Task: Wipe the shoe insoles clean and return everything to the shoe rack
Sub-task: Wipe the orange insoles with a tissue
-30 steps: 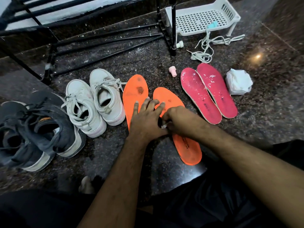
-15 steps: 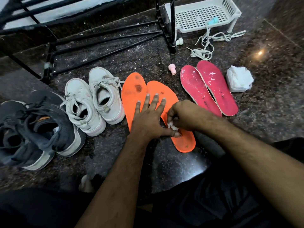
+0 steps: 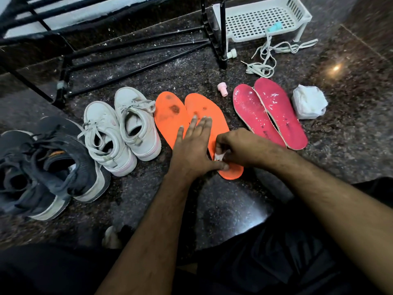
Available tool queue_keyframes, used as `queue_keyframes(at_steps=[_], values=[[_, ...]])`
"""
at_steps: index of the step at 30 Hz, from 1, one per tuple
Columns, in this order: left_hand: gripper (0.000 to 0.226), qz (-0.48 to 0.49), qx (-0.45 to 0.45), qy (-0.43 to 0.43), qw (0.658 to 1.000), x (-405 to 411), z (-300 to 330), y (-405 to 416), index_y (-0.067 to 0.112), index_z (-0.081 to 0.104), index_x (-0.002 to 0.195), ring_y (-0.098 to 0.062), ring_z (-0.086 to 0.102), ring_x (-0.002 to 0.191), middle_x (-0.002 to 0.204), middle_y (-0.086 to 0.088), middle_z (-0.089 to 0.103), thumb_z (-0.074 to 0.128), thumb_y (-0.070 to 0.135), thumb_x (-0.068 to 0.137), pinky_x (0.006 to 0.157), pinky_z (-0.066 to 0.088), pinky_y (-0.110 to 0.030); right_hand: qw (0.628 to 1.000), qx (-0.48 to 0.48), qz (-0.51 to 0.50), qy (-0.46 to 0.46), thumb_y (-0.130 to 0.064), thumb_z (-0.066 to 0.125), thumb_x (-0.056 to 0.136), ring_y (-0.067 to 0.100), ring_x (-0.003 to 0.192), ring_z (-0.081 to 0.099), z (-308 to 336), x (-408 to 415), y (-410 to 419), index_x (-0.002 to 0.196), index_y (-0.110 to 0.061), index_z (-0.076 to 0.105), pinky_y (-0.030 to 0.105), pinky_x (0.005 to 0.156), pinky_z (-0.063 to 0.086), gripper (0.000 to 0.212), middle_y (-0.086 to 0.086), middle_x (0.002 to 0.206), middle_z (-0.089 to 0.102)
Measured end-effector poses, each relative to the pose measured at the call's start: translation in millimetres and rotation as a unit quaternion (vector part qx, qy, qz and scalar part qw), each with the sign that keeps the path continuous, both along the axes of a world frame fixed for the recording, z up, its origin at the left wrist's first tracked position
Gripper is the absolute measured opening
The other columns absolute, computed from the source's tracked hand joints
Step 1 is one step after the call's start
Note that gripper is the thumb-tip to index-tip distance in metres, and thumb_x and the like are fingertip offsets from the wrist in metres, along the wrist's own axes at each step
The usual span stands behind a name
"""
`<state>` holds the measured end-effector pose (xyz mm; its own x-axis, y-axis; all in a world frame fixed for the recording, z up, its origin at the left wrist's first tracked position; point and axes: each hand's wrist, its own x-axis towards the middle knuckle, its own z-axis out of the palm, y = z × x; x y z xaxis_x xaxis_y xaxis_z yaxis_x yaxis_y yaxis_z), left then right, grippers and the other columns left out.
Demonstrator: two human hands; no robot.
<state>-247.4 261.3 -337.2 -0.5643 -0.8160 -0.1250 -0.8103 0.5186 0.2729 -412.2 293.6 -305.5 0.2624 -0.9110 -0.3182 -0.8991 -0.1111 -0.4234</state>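
Note:
Two orange insoles lie side by side on the dark stone floor: the left one (image 3: 169, 116) with dark stains, the right one (image 3: 202, 107) partly under my hands. My left hand (image 3: 192, 150) presses flat on the right orange insole, fingers straight. My right hand (image 3: 236, 146) pinches a small white wipe (image 3: 219, 156) against that insole near its heel. Two pink insoles (image 3: 270, 116) with white smears lie to the right. The black shoe rack (image 3: 136, 52) stands behind.
White sneakers (image 3: 121, 128) and dark grey sneakers (image 3: 46, 167) sit at the left. A crumpled white cloth (image 3: 309, 102), a pink cap (image 3: 222, 89), loose laces (image 3: 268, 58) and a white plastic basket shelf (image 3: 261, 20) lie at the back right. My dark-clothed legs fill the foreground.
The right orange insole has slid away from me under my hands. My left hand's fingers have stretched further up it, and my right hand with the wipe now sits near the heel.

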Motion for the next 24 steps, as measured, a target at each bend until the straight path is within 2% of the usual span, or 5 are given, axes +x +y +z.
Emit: queue_keyframes(at_steps=[3, 7, 17, 21, 24], values=[[0.114, -0.032, -0.002, 0.024, 0.999, -4.4, 2.0, 0.8, 0.023, 0.025, 0.156, -0.018, 0.015, 0.153, 0.165, 0.002, 0.023, 0.074, 0.072, 0.064, 0.123, 0.011, -0.05, 1.0, -0.026, -0.009, -0.008, -0.019, 0.072, 0.083, 0.021, 0.086, 0.066, 3.3, -2.3, 1.0, 0.092, -0.017, 0.069, 0.021, 0.068, 0.035, 0.01, 0.003, 0.089, 0.071], [0.144, -0.045, 0.037, 0.026, 0.998, -6.2, -1.6, 7.5, 0.015, 0.013, 0.158, -0.021, 0.02, 0.151, 0.162, -0.004, 0.026, 0.066, 0.09, 0.046, 0.122, 0.017, -0.051, 0.983, -0.136, -0.104, -0.058, -0.012, 0.066, 0.084, 0.027, 0.084, 0.065, 3.3, -13.1, -12.2, 0.087, -0.013, 0.069, 0.022, 0.065, 0.032, 0.004, 0.008, 0.088, 0.069], [0.147, -0.037, 0.06, -0.039, 0.997, -0.8, -4.1, 4.6, 0.015, -0.008, 0.159, -0.013, -0.002, 0.155, 0.168, 0.002, 0.002, 0.073, 0.081, 0.055, 0.125, -0.002, -0.047, 0.991, 0.119, 0.054, 0.032, -0.012, 0.076, 0.08, 0.011, 0.084, 0.067, 20.9, -8.5, 11.7, 0.094, -0.023, 0.078, 0.024, 0.08, 0.052, 0.019, -0.006, 0.087, 0.074], [0.143, -0.047, 0.049, -0.044, 0.997, -0.1, -5.5, 2.6, 0.02, -0.002, 0.16, -0.018, 0.002, 0.155, 0.168, 0.003, 0.004, 0.068, 0.086, 0.054, 0.124, 0.001, -0.051, 0.997, 0.057, -0.005, 0.057, -0.017, 0.075, 0.082, 0.015, 0.089, 0.066, 27.6, -28.0, 9.2, 0.099, -0.023, 0.075, 0.026, 0.082, 0.051, 0.018, -0.003, 0.094, 0.072], [0.125, -0.057, 0.005, -0.05, 0.997, 0.2, -4.4, 0.2, 0.038, 0.014, 0.157, -0.024, 0.014, 0.152, 0.167, 0.001, 0.014, 0.042, 0.099, 0.052, 0.123, 0.006, -0.056, 0.999, 0.016, -0.032, 0.032, -0.012, 0.07, 0.084, 0.017, 0.093, 0.067, 21.8, -22.4, 4.6, 0.1, -0.023, 0.075, 0.02, 0.077, 0.045, 0.021, 0.0, 0.096, 0.072]])
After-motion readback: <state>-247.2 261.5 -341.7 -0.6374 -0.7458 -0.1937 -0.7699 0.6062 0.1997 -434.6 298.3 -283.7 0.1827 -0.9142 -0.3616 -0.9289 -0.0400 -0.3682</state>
